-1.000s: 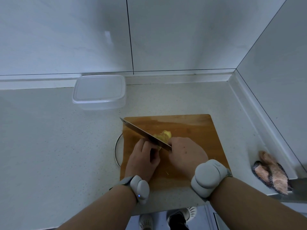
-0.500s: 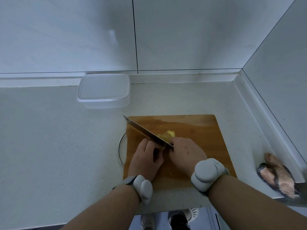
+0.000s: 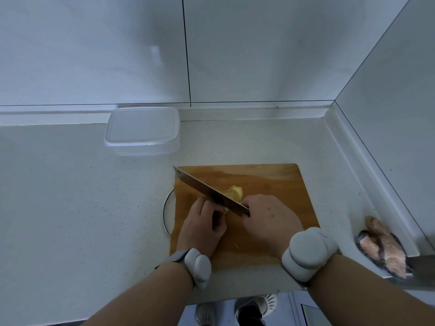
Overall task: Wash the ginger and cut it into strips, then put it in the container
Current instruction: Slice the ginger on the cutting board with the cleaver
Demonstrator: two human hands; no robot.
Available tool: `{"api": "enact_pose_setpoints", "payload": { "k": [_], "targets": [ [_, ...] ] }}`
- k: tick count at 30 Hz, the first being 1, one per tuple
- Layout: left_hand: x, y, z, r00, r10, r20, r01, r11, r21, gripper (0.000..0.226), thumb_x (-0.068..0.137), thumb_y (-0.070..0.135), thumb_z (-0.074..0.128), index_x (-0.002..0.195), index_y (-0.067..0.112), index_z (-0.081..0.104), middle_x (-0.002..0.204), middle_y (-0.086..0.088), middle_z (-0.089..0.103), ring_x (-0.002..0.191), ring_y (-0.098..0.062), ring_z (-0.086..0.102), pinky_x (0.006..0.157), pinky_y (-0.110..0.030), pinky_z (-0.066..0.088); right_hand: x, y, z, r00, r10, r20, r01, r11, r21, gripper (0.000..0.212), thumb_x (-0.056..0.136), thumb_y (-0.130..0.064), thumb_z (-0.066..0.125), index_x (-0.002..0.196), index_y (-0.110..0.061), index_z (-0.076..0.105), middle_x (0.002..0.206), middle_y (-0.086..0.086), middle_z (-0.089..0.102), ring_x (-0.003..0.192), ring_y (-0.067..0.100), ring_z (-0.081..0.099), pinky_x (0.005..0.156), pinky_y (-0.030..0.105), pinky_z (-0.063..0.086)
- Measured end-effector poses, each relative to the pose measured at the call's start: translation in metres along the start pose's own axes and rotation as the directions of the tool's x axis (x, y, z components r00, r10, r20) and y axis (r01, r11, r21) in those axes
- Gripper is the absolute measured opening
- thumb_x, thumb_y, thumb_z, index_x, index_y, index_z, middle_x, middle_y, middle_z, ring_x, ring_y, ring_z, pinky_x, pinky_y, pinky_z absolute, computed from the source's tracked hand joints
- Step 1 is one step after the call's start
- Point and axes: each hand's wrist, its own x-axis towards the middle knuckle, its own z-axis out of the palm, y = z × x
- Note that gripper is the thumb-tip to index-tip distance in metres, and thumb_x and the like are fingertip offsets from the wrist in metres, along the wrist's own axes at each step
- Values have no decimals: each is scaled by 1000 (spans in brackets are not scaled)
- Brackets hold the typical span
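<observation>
Yellow cut ginger (image 3: pixel 234 192) lies on the wooden cutting board (image 3: pixel 277 184), just beyond the knife. My right hand (image 3: pixel 268 216) grips the handle of the knife (image 3: pixel 207 190), whose blade runs diagonally up to the left across the board. My left hand (image 3: pixel 203 223) sits on the near side of the blade with curled fingers holding a small piece of ginger against the board; most of that piece is hidden. A clear plastic container (image 3: pixel 142 130) stands against the back wall, left of the board.
A round metal ring (image 3: pixel 166 211) pokes out from under the board's left edge. A pink and grey scrubbing cloth (image 3: pixel 381 247) lies at the right by the wall corner. The counter's front edge runs just below my wrists.
The blade has shifted slightly toward my left hand's fingers, and my head has turned a little left. Both hands stay on the board in the same grip.
</observation>
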Motion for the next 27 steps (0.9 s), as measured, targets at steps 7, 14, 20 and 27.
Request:
{"api": "enact_pose_setpoints", "payload": {
  "k": [7,14,20,27],
  "targets": [
    [0,0,0,1000,6,-1,-6,1000,0,23,73,10,76,89,14,61,93,0,59,80,-14,57,62,-21,50,5,-3,4,1000,24,-3,-24,999,-21,17,97,-19,50,104,-19,65,85,1,65,74,20,65,73,36,59],
    [0,-2,1,1000,10,-8,-10,1000,-16,18,76,17,70,90,16,59,94,0,58,79,-15,56,61,-20,49,8,-4,10,999,23,-24,-24,999,-31,16,96,-17,49,98,-18,65,82,2,65,72,21,65,71,37,60],
    [0,-1,1,1000,-6,-3,6,1000,-9,16,77,19,69,90,16,59,94,1,58,78,-14,56,61,-18,46,12,-6,13,1000,18,-20,-19,999,-44,17,97,-16,49,94,-18,65,79,2,65,70,21,65,69,36,60],
    [0,0,1,1000,-12,-5,12,1000,8,18,75,16,71,89,15,59,90,0,56,76,-14,54,61,-15,41,15,-8,18,999,21,-25,-23,998,-54,17,97,-14,48,98,-16,65,82,4,66,72,22,66,70,37,60]
  ]
}}
